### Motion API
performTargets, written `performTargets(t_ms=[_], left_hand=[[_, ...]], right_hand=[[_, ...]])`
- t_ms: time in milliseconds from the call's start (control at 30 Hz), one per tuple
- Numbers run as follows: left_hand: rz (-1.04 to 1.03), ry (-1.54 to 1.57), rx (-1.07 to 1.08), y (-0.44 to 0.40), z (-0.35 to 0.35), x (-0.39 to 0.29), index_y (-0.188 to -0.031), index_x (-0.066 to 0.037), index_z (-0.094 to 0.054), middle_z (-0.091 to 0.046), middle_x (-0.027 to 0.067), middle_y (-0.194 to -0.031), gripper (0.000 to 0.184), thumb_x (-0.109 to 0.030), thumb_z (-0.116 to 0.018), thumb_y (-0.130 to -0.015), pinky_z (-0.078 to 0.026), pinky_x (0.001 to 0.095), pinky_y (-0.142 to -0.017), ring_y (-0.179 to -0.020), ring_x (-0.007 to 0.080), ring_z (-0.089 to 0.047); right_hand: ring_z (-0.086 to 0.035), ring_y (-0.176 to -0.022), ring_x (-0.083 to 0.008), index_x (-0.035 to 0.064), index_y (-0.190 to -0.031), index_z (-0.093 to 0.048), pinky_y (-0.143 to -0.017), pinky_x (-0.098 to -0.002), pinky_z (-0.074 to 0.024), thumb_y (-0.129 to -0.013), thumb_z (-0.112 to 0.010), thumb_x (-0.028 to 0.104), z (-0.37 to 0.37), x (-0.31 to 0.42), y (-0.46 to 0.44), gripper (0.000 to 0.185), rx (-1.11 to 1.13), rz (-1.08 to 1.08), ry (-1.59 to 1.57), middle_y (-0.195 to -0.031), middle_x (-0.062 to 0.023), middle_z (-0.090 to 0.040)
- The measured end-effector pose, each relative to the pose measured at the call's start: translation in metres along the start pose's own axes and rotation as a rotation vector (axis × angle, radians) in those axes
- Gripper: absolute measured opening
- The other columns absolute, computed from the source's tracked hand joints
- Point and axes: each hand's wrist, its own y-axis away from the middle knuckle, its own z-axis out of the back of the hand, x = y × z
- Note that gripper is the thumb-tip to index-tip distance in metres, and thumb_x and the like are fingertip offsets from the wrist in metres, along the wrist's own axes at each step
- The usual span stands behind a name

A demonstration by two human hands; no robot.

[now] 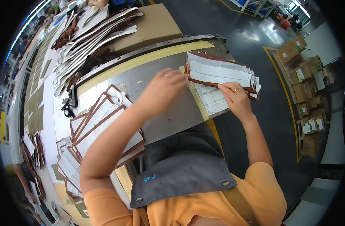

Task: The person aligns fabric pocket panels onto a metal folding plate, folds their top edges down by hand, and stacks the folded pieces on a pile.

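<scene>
Brown-edged stack [221, 69] at the surface's right edge, gripped by the right fingers [227, 89]

The stack is made of thin, flexible white panels with reddish-brown borders, roughly oblong, their layers slightly fanned and curling at the right end. It lies by the far right corner of the surface [161, 115], a smooth grey metal top, and juts past the right edge. Under its near side is a printed sheet [210, 101], next to a strip of yellow tape [198, 98].

Beyond the far edge, behind a dark metal rail [133, 53], are a plain cardboard box [153, 28] and a heap of long, pale, wavy strips [93, 41]. A looser pile [108, 126] of similar bordered panels sits at the left edge and hangs over the near left corner; the left forearm [118, 137] crosses in front and hides part of it. Further left runs a long white table [48, 96] with rows of olive pieces [37, 100]. Cartons [302, 90] stand to the right, beyond the dark floor [255, 139].

The right fingers are closed on the stack's near edge, thumb and fingertips pinching it. The left fingers [176, 78] are motion-blurred and bent at its left end; whether they touch or grip it, I cannot tell
</scene>
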Motion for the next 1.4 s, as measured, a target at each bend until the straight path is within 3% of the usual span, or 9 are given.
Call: performTargets(t_ms=[33,167,433,833,1033,1133,1400], left_hand=[[-0.110,-0.018,-0.051,-0.011,-0.014,-0.010,-0.116,-0.006,-0.055,-0.053,0.0074,-0.124,0.030,-0.015,-0.054,-0.087,-0.030,0.0421,-0.105,-0.120,0.0237,-0.045],[-0.057,-0.002,-0.038,-0.027,-0.049,-0.018,-0.115,-0.006,-0.056,-0.053,0.0068,-0.124,0.029,-0.016,-0.053,-0.087,-0.030,0.0423,-0.105,-0.120,0.0239,-0.045],[0.007,0.103,-0.068,-0.031,-0.056,-0.016,-0.112,-0.008,-0.057,-0.055,0.0077,-0.118,0.027,-0.014,-0.054,-0.086,-0.035,0.0424,-0.100,-0.114,0.0251,-0.050],[-0.046,-0.137,-0.046,-0.034,-0.053,-0.026,-0.121,-0.024,-0.058,-0.054,0.0051,-0.108,0.037,-0.020,-0.055,-0.084,-0.039,0.0391,-0.092,-0.101,0.0251,-0.051],[0.026,-0.177,-0.011,-0.039,-0.053,-0.042,-0.120,-0.023,-0.058,-0.055,0.0062,-0.106,0.036,-0.029,-0.056,-0.085,-0.042,0.0396,-0.087,-0.100,0.0267,-0.052],[0.066,-0.200,0.030,-0.039,-0.052,-0.046,-0.119,-0.019,-0.058,-0.055,0.0070,-0.109,0.035,-0.031,-0.056,-0.086,-0.041,0.0393,-0.089,-0.104,0.0265,-0.052],[0.113,-0.138,-0.131,-0.019,-0.051,-0.033,-0.118,-0.006,-0.054,-0.051,0.0107,-0.120,0.039,-0.028,-0.054,-0.086,-0.033,0.0414,-0.102,-0.113,0.0246,-0.049]], right_hand=[[-0.057,-0.088,-0.0231,0.0044,-0.103,-0.064,-0.076,-0.0338,-0.0487,-0.076,-0.062,0.001,-0.001,-0.001,0.001,0.027,-0.001,0.013,-0.004,-0.092,-0.0062,-0.059],[-0.056,-0.090,-0.0216,0.0067,-0.108,-0.064,-0.079,-0.0336,-0.0490,-0.075,-0.062,0.002,0.000,-0.003,0.003,0.033,0.047,0.073,0.067,-0.094,-0.0050,-0.058],[-0.051,-0.095,-0.0214,0.0110,-0.110,-0.064,-0.082,-0.0341,-0.0469,-0.076,-0.062,0.006,0.000,-0.015,0.006,0.035,0.137,0.159,0.129,-0.100,-0.0036,-0.054],[-0.050,-0.094,-0.0211,0.0082,-0.109,-0.062,-0.084,-0.0347,-0.0456,-0.077,-0.062,0.007,-0.003,-0.020,0.002,0.032,0.162,0.100,0.056,-0.098,-0.0023,-0.055],[-0.052,-0.093,-0.0230,0.0019,-0.103,-0.061,-0.083,-0.0346,-0.0472,-0.075,-0.062,0.003,-0.001,-0.015,-0.002,0.028,0.143,0.123,0.037,-0.098,-0.0052,-0.056],[-0.053,-0.092,-0.0233,0.0013,-0.100,-0.061,-0.082,-0.0348,-0.0472,-0.075,-0.062,0.004,-0.002,-0.016,0.000,0.025,0.139,0.105,0.036,-0.096,-0.0067,-0.056],[-0.052,-0.088,-0.0240,0.0034,-0.096,-0.062,-0.075,-0.0358,-0.0454,-0.078,-0.062,0.006,0.005,-0.007,-0.013,0.018,0.178,0.070,0.044,-0.090,-0.0067,-0.053]])
